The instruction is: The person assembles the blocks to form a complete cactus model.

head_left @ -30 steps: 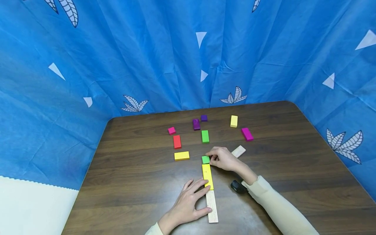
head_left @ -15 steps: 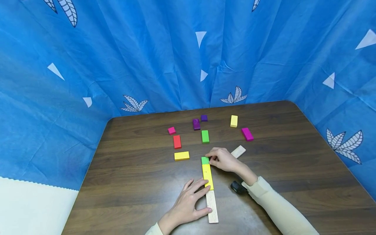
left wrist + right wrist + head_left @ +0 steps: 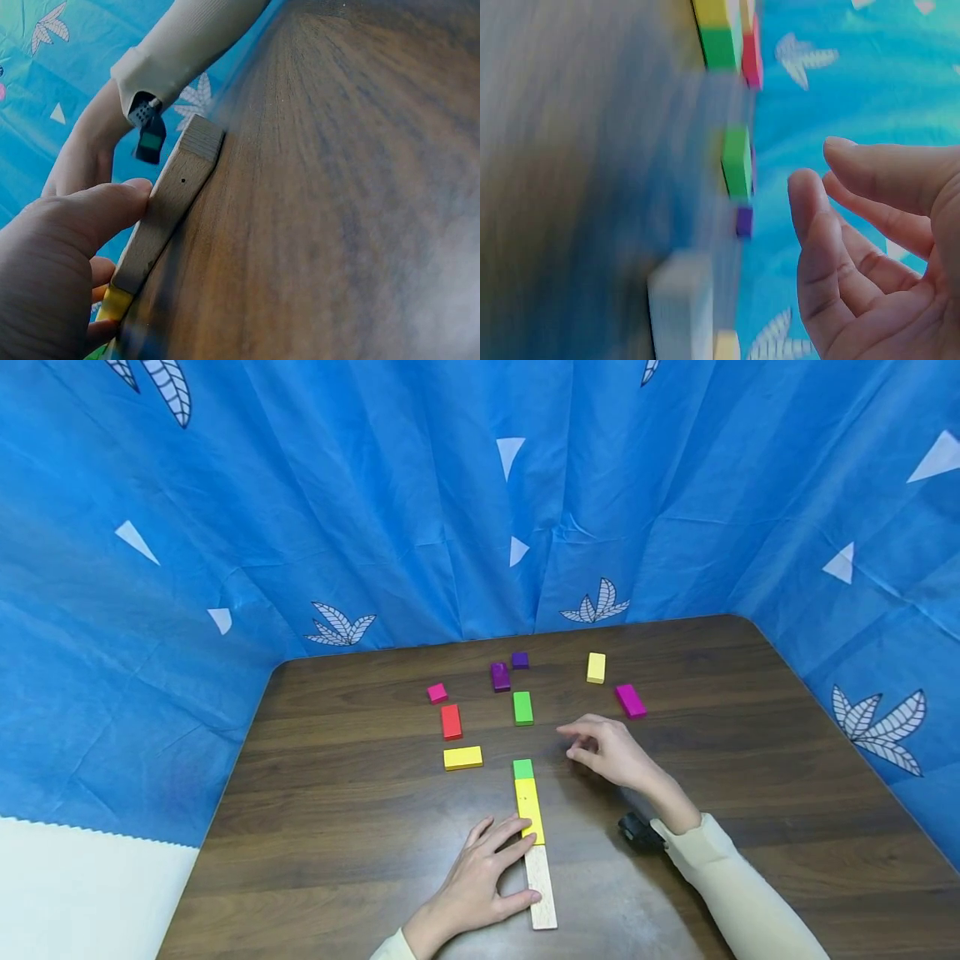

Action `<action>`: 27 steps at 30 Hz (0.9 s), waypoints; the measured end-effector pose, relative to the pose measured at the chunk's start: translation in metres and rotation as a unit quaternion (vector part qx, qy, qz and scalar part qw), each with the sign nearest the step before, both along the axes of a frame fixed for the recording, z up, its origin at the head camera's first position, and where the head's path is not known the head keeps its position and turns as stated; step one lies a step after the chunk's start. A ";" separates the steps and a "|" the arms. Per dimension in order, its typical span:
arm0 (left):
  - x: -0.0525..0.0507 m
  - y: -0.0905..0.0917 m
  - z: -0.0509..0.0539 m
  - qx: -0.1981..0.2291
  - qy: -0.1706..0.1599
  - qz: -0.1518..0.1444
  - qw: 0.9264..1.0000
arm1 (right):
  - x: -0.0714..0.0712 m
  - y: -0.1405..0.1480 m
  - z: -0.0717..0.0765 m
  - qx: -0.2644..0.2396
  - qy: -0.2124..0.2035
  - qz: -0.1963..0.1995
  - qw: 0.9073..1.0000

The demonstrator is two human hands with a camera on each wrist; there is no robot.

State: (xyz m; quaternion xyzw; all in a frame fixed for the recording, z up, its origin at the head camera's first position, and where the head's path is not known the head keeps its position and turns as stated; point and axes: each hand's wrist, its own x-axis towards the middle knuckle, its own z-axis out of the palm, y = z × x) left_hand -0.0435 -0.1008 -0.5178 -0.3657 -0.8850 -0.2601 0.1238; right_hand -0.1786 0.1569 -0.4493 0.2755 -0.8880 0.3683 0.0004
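A row on the table joins a small green block (image 3: 522, 769), a long yellow block (image 3: 529, 806) and a long pale wooden block (image 3: 542, 893), end to end. My left hand (image 3: 480, 889) lies spread at its left side, fingertips on the yellow block and thumb touching the wooden block (image 3: 166, 214). My right hand (image 3: 611, 756) hovers right of the row, holding nothing, thumb and fingers apart. Beside it in the right wrist view is another pale block (image 3: 682, 304), blurred; the hand hides it in the head view.
Left of the row lie a yellow block (image 3: 462, 758), a red block (image 3: 451, 722) and a pink block (image 3: 438, 693). Farther back are green (image 3: 522, 708), purple (image 3: 500, 677), violet (image 3: 521, 661), pale yellow (image 3: 596, 668) and magenta (image 3: 631, 701) blocks. A blue curtain (image 3: 420, 527) surrounds the table.
The small green block has come down against the yellow one. My right hand has let go of it and moved right, over the loose pale block. My left hand has stayed still.
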 end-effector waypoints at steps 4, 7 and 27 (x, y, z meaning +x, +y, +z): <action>0.000 -0.001 0.001 0.002 -0.011 0.001 1.000 | -0.006 0.024 0.003 0.002 -0.002 -0.035 0.999; 0.001 -0.001 0.001 0.001 -0.021 0.003 1.000 | -0.011 0.040 0.000 0.016 0.003 -0.047 0.999; 0.001 0.000 0.002 -0.007 -0.025 0.005 1.000 | -0.027 0.072 -0.025 0.063 -0.036 -0.027 0.997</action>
